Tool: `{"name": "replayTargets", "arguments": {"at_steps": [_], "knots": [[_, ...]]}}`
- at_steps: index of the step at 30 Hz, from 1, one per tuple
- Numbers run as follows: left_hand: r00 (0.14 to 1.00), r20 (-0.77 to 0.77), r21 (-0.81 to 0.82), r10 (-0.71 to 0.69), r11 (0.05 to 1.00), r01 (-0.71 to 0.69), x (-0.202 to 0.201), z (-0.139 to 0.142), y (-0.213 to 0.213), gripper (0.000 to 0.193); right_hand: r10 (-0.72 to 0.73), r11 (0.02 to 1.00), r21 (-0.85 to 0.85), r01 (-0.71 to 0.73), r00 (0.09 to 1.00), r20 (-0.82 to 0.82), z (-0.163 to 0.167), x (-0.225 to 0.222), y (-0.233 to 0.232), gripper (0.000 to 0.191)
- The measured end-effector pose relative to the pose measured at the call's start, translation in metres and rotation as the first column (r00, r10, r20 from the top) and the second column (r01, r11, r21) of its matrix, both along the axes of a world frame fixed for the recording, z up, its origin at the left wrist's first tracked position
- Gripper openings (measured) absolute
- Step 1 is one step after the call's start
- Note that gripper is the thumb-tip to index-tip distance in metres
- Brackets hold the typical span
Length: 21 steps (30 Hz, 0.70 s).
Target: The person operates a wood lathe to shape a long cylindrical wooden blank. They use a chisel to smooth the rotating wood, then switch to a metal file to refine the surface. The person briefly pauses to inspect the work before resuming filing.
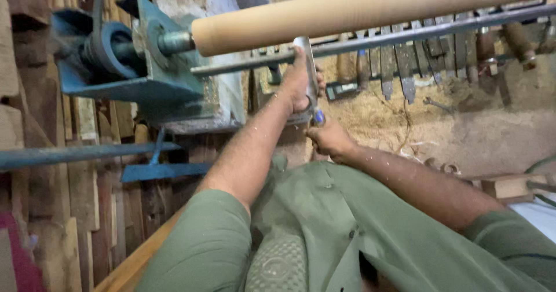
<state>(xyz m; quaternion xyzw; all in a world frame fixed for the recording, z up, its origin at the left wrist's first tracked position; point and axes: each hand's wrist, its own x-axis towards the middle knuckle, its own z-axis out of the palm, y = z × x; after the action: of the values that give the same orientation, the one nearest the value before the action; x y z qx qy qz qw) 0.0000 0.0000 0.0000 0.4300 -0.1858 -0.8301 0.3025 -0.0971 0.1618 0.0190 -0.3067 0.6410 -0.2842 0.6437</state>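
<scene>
Between the blue headstock (124, 54) and the frame's right edge: one pale wooden cylinder (370, 8), mounted horizontally on a lathe. Against its underside, over the steel tool rest (370, 42): one steel chisel (307, 72), likely rigid, heavy, sharp-tipped; best gripped at blade and handle. Left hand (298, 83), fingers wrapped round the blade. Right hand (327, 138), fingers clenched on the handle. Behind: rack of chisels (417, 66), sawdust (376, 115).

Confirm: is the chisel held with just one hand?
No: the left hand grips the chisel near its blade and the right hand holds its handle end.
</scene>
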Motion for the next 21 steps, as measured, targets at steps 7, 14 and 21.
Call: {"name": "replayTargets", "arguments": {"at_steps": [7, 14, 21], "knots": [[0.978, 0.131, 0.128, -0.16, 0.981, 0.143, 0.004, 0.034, -0.006, 0.098, -0.054, 0.998, -0.054, 0.042, 0.967, -0.248, 0.016, 0.027, -0.007, 0.012], [0.963, 0.091, 0.146, -0.254, 0.96, 0.239, 0.02, 0.041, -0.009, 0.103, -0.023, 0.998, -0.056, 0.002, 0.933, -0.36, 0.006, 0.045, -0.006, 0.014], [0.951, 0.099, 0.146, -0.294, 0.949, 0.278, 0.025, 0.046, -0.011, 0.101, -0.029, 0.997, 0.053, 0.053, 0.927, -0.375, 0.011, 0.056, -0.006, 0.013]]}}
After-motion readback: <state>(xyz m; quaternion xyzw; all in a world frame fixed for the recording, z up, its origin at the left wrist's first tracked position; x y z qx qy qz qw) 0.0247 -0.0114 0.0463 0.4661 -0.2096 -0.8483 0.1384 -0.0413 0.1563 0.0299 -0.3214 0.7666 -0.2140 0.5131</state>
